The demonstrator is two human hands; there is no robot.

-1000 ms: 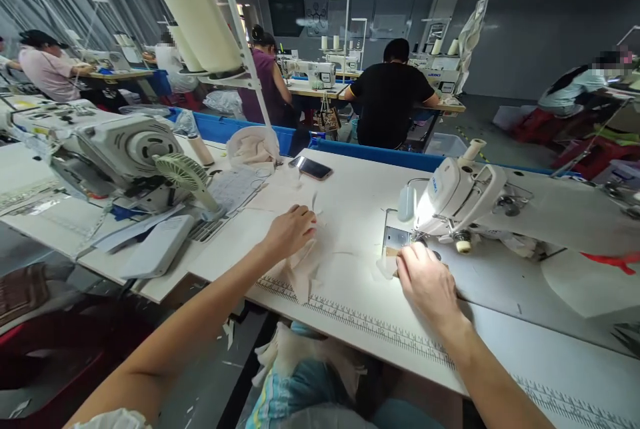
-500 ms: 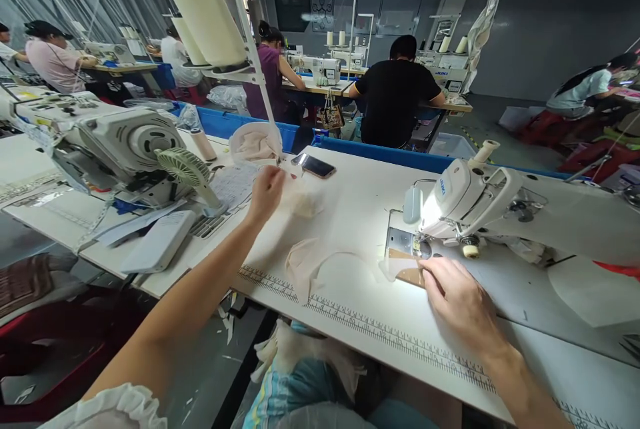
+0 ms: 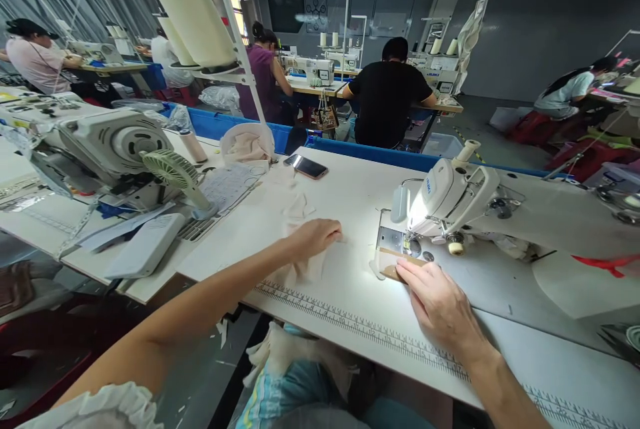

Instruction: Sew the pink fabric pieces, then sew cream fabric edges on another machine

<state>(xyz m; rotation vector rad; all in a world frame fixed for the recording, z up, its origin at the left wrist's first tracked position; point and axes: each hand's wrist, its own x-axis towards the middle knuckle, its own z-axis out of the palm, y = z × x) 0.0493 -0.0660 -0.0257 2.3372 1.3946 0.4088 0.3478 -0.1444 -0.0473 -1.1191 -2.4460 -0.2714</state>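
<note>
My left hand (image 3: 323,236) is over the middle of the white table, its fingers pinched together. Whatever they hold, if anything, is hidden. Beneath that hand lies a thin pale fabric piece (image 3: 305,272), partly covered by the wrist. My right hand (image 3: 440,299) presses its fingers on a flat brown template (image 3: 393,271) with a pale cloth piece at its left edge. The template lies just in front of the needle plate (image 3: 390,238) of a lit white sewing machine (image 3: 435,199). More crumpled pale fabric (image 3: 297,206) lies beyond my left hand.
A phone (image 3: 311,168) and a tub of cloth (image 3: 245,146) stand at the back. Leftward are a small green fan (image 3: 173,169), papers (image 3: 233,182), a white box (image 3: 147,246) and another machine (image 3: 110,149). A printed ruler (image 3: 350,322) runs along the front edge. Several people sew beyond.
My left hand has come from near the tub toward me and rightward, over the nearer fabric. My right fingers have shifted further onto the template. The view has turned slightly right.
</note>
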